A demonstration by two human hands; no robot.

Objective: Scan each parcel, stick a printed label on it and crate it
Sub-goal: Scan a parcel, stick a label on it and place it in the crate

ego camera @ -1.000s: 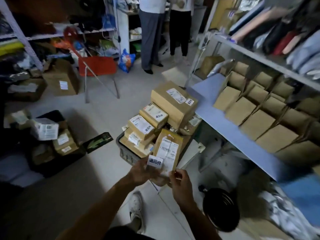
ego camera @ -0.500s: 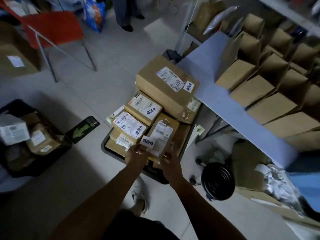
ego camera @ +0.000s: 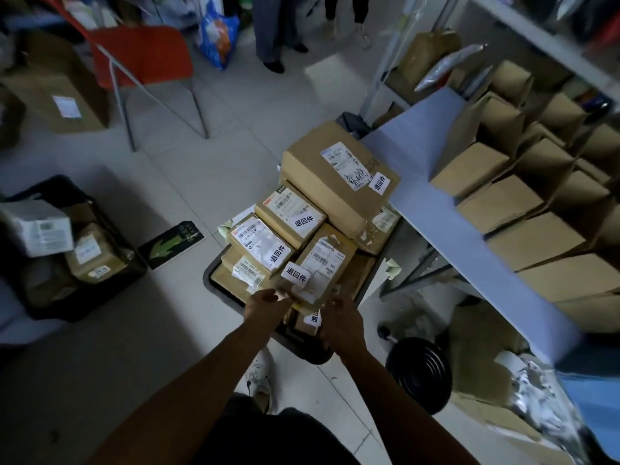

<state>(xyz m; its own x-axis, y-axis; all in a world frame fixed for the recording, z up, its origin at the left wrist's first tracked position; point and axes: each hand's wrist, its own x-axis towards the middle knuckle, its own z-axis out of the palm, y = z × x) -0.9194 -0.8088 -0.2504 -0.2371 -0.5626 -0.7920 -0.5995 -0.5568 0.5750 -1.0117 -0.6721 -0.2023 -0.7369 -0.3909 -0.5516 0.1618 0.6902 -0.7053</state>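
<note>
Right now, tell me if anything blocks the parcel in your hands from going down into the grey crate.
The parcel, held at its near end by the left hand and right hand, sits over the grey crate. Labelled boxes already stacked there fill the spot beneath; no free floor shows.

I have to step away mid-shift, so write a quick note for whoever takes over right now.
Left hand holds the near edge of a labelled parcel, lowering it onto the stack in the grey crate.
Right hand is at the parcel's near right corner; its grip is unclear.
Done: this parcel carries its white sticker, as do three other boxes in the crate.
Left: let go of the parcel. The black crate on the left holds more parcels.
</note>
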